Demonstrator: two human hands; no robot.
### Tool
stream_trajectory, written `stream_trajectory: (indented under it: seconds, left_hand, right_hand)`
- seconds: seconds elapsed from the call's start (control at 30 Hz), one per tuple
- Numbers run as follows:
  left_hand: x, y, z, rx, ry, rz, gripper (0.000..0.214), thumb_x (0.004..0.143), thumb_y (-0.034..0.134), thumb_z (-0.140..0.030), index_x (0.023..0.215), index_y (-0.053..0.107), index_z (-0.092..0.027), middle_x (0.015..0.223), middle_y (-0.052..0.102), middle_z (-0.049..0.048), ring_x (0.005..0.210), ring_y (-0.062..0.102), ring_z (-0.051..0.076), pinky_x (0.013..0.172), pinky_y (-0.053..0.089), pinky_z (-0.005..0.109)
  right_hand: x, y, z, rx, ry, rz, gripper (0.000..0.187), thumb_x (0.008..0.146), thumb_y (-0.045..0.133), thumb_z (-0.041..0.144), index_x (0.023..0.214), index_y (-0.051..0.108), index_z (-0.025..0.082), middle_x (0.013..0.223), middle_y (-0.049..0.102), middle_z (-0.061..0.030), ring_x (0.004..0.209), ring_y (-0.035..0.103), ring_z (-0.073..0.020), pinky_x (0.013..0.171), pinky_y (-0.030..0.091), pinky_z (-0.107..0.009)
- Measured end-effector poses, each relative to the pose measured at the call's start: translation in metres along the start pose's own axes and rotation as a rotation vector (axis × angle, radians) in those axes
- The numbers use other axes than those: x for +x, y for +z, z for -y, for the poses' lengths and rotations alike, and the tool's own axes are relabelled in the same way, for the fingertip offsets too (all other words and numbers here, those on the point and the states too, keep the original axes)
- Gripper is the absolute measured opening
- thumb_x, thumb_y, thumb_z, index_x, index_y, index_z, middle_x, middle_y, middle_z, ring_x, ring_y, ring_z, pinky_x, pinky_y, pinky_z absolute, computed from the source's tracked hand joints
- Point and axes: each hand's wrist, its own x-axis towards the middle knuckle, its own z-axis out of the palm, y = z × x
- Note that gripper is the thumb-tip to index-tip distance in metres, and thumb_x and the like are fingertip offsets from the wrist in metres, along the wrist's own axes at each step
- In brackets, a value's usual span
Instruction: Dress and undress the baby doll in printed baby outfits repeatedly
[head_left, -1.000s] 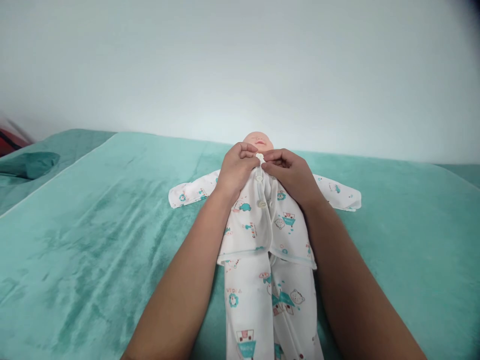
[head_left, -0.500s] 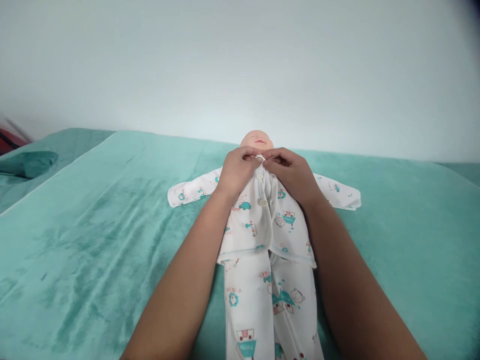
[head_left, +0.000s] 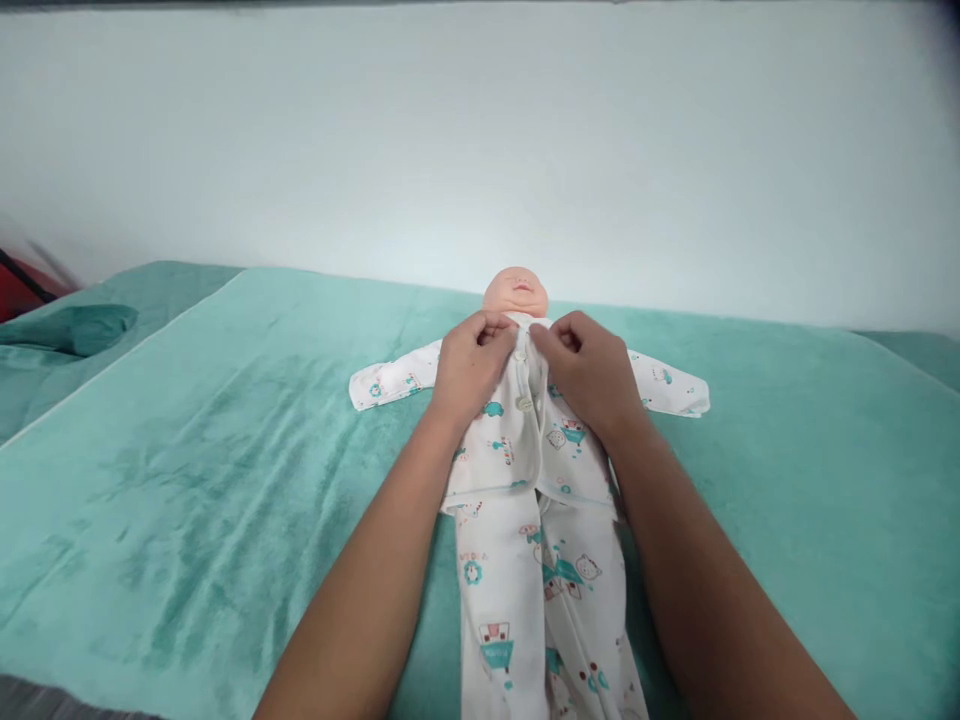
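Note:
On its back lies a baby doll (head_left: 516, 292), dressed in a white printed jacket (head_left: 491, 450) and matching trousers (head_left: 501, 580). Just below the doll's chin, my left hand (head_left: 474, 368) pinches the jacket's front edge near the collar. My right hand (head_left: 589, 365) has its thumb and forefinger closed on the opposite edge, a small gap from the left. Pale buttons (head_left: 523, 403) show down the jacket front, which parts in a slit toward the hem. Both sleeves stretch out sideways, the left sleeve (head_left: 394, 378) and the right sleeve (head_left: 675, 388); my hands hide the shoulders.
A green plush blanket (head_left: 247, 480) lies under the doll, with wrinkles on the left. Behind it rises a pale wall (head_left: 480, 150). At the far left are a folded green cloth bulge (head_left: 82, 328) and a red object (head_left: 22, 285).
My hands have moved slightly down from the doll's chin and a little apart, uncovering more of the collar. The camera view has shifted slightly.

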Motion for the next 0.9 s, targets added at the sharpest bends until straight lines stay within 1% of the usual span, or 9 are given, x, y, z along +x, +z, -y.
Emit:
stream_trajectory:
  seconds: [0.07, 0.13, 0.23, 0.3, 0.4, 0.47, 0.53, 0.7, 0.9]
  left_hand:
    - [-0.011, -0.007, -0.004, 0.059, -0.010, 0.061, 0.011, 0.082, 0.060, -0.027, 0.078, 0.066, -0.019, 0.071, 0.058, -0.0018, 0.064, 0.049, 0.012, 0.060, 0.040, 0.023]
    - [-0.018, -0.013, -0.007, 0.098, -0.008, 0.128, 0.012, 0.083, 0.061, -0.030, 0.077, 0.067, -0.020, 0.070, 0.057, -0.0012, 0.064, 0.049, 0.012, 0.057, 0.039, 0.023]
    - [-0.020, -0.021, -0.010, 0.109, 0.008, 0.214, 0.010, 0.081, 0.066, -0.029, 0.076, 0.067, -0.021, 0.070, 0.057, -0.0003, 0.064, 0.050, 0.013, 0.056, 0.040, 0.023]
    - [-0.018, -0.023, -0.010, 0.107, 0.021, 0.242, 0.007, 0.080, 0.067, -0.026, 0.076, 0.068, -0.021, 0.070, 0.057, -0.0001, 0.064, 0.050, 0.013, 0.056, 0.040, 0.023]
    - [-0.016, -0.022, -0.011, 0.071, 0.026, 0.241, 0.009, 0.082, 0.065, -0.025, 0.075, 0.066, -0.020, 0.069, 0.058, -0.0004, 0.064, 0.051, 0.012, 0.057, 0.041, 0.023]
    - [-0.016, -0.019, -0.013, 0.022, 0.022, 0.223, 0.010, 0.084, 0.063, -0.026, 0.076, 0.065, -0.019, 0.070, 0.059, -0.0008, 0.064, 0.051, 0.011, 0.058, 0.041, 0.022]
    - [-0.017, -0.015, -0.016, -0.023, 0.015, 0.207, 0.011, 0.085, 0.062, -0.027, 0.078, 0.066, -0.019, 0.071, 0.060, -0.0010, 0.064, 0.051, 0.011, 0.059, 0.041, 0.022]
    - [-0.017, -0.013, -0.016, -0.057, -0.010, 0.238, 0.010, 0.083, 0.065, -0.026, 0.080, 0.069, -0.018, 0.075, 0.064, 0.0000, 0.064, 0.052, 0.010, 0.060, 0.041, 0.022]
    - [-0.015, -0.018, -0.010, -0.081, -0.083, 0.288, 0.010, 0.084, 0.066, -0.030, 0.085, 0.071, -0.021, 0.069, 0.061, -0.0009, 0.052, 0.044, 0.008, 0.049, 0.031, 0.022]
  right_hand:
    - [-0.014, -0.003, 0.007, -0.121, -0.003, 0.059, 0.034, 0.079, 0.067, 0.048, 0.065, 0.047, 0.025, 0.060, 0.054, 0.0011, 0.057, 0.044, -0.0164, 0.058, 0.033, -0.032]
    - [-0.026, -0.005, 0.009, -0.175, -0.030, 0.060, 0.030, 0.080, 0.066, 0.043, 0.065, 0.047, 0.025, 0.060, 0.055, 0.0006, 0.057, 0.044, -0.0167, 0.058, 0.032, -0.032]
    - [-0.038, -0.008, 0.006, -0.094, -0.047, 0.054, 0.018, 0.083, 0.060, 0.036, 0.070, 0.055, 0.024, 0.069, 0.063, -0.0013, 0.063, 0.052, -0.0179, 0.061, 0.037, -0.033]
    - [-0.039, -0.010, 0.002, 0.034, 0.024, 0.067, 0.016, 0.083, 0.061, 0.038, 0.076, 0.062, 0.023, 0.075, 0.065, -0.0020, 0.065, 0.054, -0.0178, 0.060, 0.041, -0.032]
    - [-0.036, -0.011, -0.001, 0.243, 0.164, 0.096, 0.020, 0.079, 0.066, 0.041, 0.082, 0.067, 0.022, 0.072, 0.063, -0.0002, 0.060, 0.052, -0.0154, 0.051, 0.039, -0.028]
    - [-0.033, -0.011, -0.002, 0.350, 0.176, 0.087, 0.020, 0.078, 0.068, 0.041, 0.084, 0.069, 0.022, 0.073, 0.063, 0.0006, 0.061, 0.053, -0.0145, 0.050, 0.040, -0.027]
    - [-0.031, -0.011, -0.002, 0.412, 0.143, 0.077, 0.018, 0.077, 0.070, 0.039, 0.086, 0.071, 0.022, 0.075, 0.065, 0.0005, 0.065, 0.055, -0.0145, 0.054, 0.043, -0.027]
    - [-0.028, -0.012, -0.006, 0.465, 0.125, 0.135, 0.019, 0.077, 0.071, 0.039, 0.088, 0.072, 0.022, 0.079, 0.068, -0.0007, 0.069, 0.060, -0.0155, 0.062, 0.048, -0.028]
    - [-0.027, -0.013, -0.008, 0.454, 0.159, 0.197, 0.026, 0.075, 0.075, 0.041, 0.093, 0.071, 0.023, 0.079, 0.067, -0.0006, 0.064, 0.057, -0.0142, 0.053, 0.046, -0.027]
